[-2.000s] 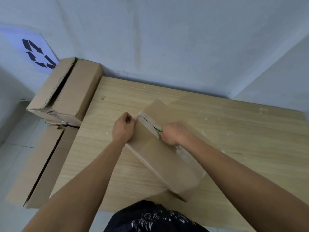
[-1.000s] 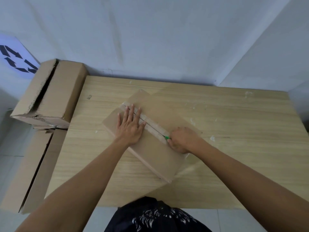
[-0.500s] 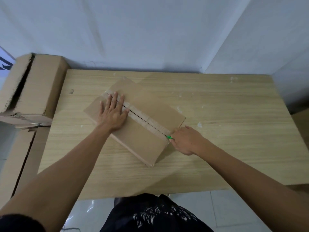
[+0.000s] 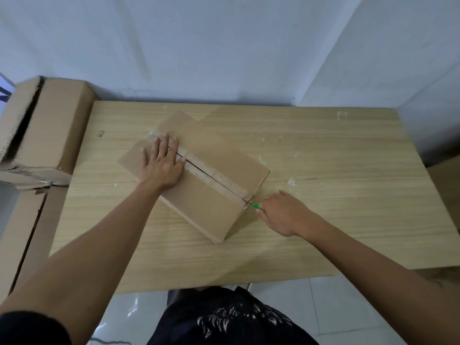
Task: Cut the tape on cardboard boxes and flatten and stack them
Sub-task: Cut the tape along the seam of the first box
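You're pressing your left hand (image 4: 161,165) flat, fingers spread, on the box (image 4: 199,197), which is lying diagonally mid-table (image 4: 336,170), probably so it isn't sliding under the blade. Your right hand (image 4: 281,212) is pinching the green cutter (image 4: 257,206) at the box's near-right edge, tip sitting in the tape (image 4: 219,181) slit. The blade is too thin to make out, and the cutter body is hiding inside your fist.

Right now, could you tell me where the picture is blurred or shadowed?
Head view: the big box at the left edge is smeared; the small box and left hand are sharp; a soft shadow lies on the table beside the small box's near end.
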`<state>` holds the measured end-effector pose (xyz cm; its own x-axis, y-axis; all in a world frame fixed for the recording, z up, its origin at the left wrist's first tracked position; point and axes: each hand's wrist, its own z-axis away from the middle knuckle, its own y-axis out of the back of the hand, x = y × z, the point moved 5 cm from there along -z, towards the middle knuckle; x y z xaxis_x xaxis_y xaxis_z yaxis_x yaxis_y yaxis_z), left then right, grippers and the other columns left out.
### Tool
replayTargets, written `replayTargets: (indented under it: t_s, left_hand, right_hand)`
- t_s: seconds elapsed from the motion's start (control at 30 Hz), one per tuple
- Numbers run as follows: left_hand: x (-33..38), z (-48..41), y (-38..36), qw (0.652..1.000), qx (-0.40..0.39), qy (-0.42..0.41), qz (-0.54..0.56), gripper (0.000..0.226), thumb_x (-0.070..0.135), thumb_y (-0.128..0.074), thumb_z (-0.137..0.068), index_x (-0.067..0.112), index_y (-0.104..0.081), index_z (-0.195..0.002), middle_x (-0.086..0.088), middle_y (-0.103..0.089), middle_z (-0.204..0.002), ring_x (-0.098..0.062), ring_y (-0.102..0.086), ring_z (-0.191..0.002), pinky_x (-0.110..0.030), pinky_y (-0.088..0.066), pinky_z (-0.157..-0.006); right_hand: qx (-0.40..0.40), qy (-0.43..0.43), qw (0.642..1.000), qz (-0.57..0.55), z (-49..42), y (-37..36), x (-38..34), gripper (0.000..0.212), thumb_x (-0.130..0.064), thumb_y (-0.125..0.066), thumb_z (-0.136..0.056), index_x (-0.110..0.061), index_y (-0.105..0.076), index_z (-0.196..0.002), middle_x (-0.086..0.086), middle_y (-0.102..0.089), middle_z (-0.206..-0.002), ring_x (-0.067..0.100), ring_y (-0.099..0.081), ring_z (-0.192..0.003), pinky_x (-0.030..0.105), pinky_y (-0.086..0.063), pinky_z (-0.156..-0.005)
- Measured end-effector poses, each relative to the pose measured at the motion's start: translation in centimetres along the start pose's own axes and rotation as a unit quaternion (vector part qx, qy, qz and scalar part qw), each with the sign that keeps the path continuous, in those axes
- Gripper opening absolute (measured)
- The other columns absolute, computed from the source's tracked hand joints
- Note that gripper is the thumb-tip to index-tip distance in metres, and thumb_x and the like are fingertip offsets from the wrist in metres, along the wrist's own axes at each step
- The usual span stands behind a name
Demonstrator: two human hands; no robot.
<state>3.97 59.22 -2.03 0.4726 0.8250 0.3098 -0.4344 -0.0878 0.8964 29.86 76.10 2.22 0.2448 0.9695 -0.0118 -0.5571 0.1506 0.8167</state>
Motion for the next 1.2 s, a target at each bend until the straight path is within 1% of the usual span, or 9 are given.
replayTargets:
  t_s: [0.17,0.37,0.47,0.53,0.6,0.7,0.87,1.0,1.2]
  left_hand:
    - [0.0,0.1,0.2,1.0,-0.003,0.004,0.006,0.065,0.053,-0.025,-0.105,0.035,0.001,-0.162,0.01,0.016,-0.168,-0.012,0.017,-0.154,-0.048,0.014,-0.123]
    - [1.7,0.8,0.5,0.996,0.058,0.024,0.059,0.065,0.036,-0.035,-0.103,0.022,-0.012,-0.163,0.0,0.006,-0.171,-0.022,0.013,-0.156,-0.055,0.013,-0.122]
    - [3.6,1.1,0.7,0.991,0.086,0.028,0.098,0.065,0.028,-0.042,-0.1,0.013,-0.021,-0.16,-0.008,0.0,-0.17,-0.026,0.009,-0.156,-0.057,0.009,-0.122]
    - [6.3,1.1,0.5,0.991,0.09,-0.036,0.096,0.061,0.027,-0.046,-0.102,0.012,-0.026,-0.158,-0.008,-0.007,-0.17,-0.024,0.001,-0.157,-0.055,0.004,-0.122]
    - [10.2,1.2,-0.2,0.985,0.053,-0.14,0.089,0.057,0.027,-0.05,-0.102,0.016,-0.033,-0.155,-0.005,-0.018,-0.167,-0.022,-0.013,-0.155,-0.052,-0.001,-0.123]
    - [15.8,1.2,-1.9,0.962,-0.034,-0.261,0.074,0.049,0.036,-0.053,-0.101,0.023,-0.044,-0.147,0.001,-0.035,-0.159,-0.018,-0.028,-0.15,-0.047,-0.003,-0.126]
    - [19.5,0.2,-4.6,0.944,-0.139,-0.286,-0.085,0.075,0.058,-0.061,-0.091,0.027,-0.034,-0.154,0.001,-0.03,-0.162,-0.018,-0.011,-0.155,-0.055,0.003,-0.124]
    - [19.7,0.3,-4.8,0.934,-0.125,-0.312,-0.124,0.077,0.055,-0.058,-0.091,0.031,-0.028,-0.157,0.001,-0.032,-0.159,-0.019,-0.014,-0.152,-0.057,0.006,-0.123]
    - [19.4,0.6,-5.3,0.928,-0.101,-0.332,-0.139,0.082,0.052,-0.053,-0.093,0.029,-0.015,-0.162,0.0,-0.03,-0.161,-0.022,-0.016,-0.152,-0.056,0.005,-0.124]
  right_hand:
    - [0.004,0.001,1.0,0.0,1.1,-0.5,0.8,0.041,-0.036,-0.025,-0.109,-0.019,-0.052,-0.083,0.0,-0.054,-0.091,0.019,-0.054,-0.086,0.042,-0.031,-0.114]
    - [-0.01,-0.041,0.998,-0.038,2.6,-1.8,2.4,0.044,-0.038,-0.024,-0.108,-0.021,-0.062,-0.122,0.004,-0.056,-0.121,0.023,-0.055,-0.115,0.048,-0.023,-0.12]
    - [-0.014,-0.07,0.991,-0.117,3.4,-3.7,2.9,0.04,-0.036,-0.026,-0.107,-0.018,-0.062,-0.105,0.0,-0.052,-0.098,0.018,-0.053,-0.086,0.042,-0.04,-0.098]
    - [0.016,-0.114,0.959,-0.259,3.5,-4.6,3.3,0.038,-0.033,-0.033,-0.107,-0.015,-0.053,-0.081,-0.001,-0.049,-0.08,0.015,-0.045,-0.064,0.036,-0.04,-0.07]
    - [0.067,-0.159,0.89,-0.422,3.6,-4.9,3.4,0.038,-0.029,-0.04,-0.105,-0.01,-0.047,-0.073,0.002,-0.046,-0.067,0.016,-0.039,-0.056,0.033,-0.033,-0.058]
    - [0.118,-0.184,0.802,-0.556,3.2,-5.0,2.3,0.035,-0.027,-0.046,-0.104,0.003,-0.058,-0.09,0.005,-0.05,-0.069,0.018,-0.045,-0.06,0.033,-0.036,-0.06]
    - [0.133,-0.196,0.706,-0.667,2.8,-5.8,-0.1,0.029,-0.024,-0.047,-0.104,-0.01,-0.057,-0.081,0.002,-0.051,-0.066,0.02,-0.05,-0.061,0.032,-0.041,-0.062]
    - [0.138,-0.192,0.664,-0.709,2.4,-6.4,-0.9,0.028,-0.022,-0.046,-0.103,-0.011,-0.055,-0.08,0.003,-0.049,-0.064,0.018,-0.047,-0.062,0.033,-0.039,-0.062]
    - [0.155,-0.191,0.669,-0.702,1.5,-6.0,-0.8,0.031,-0.029,-0.048,-0.101,-0.018,-0.054,-0.073,-0.001,-0.053,-0.068,0.02,-0.05,-0.065,0.036,-0.038,-0.067]
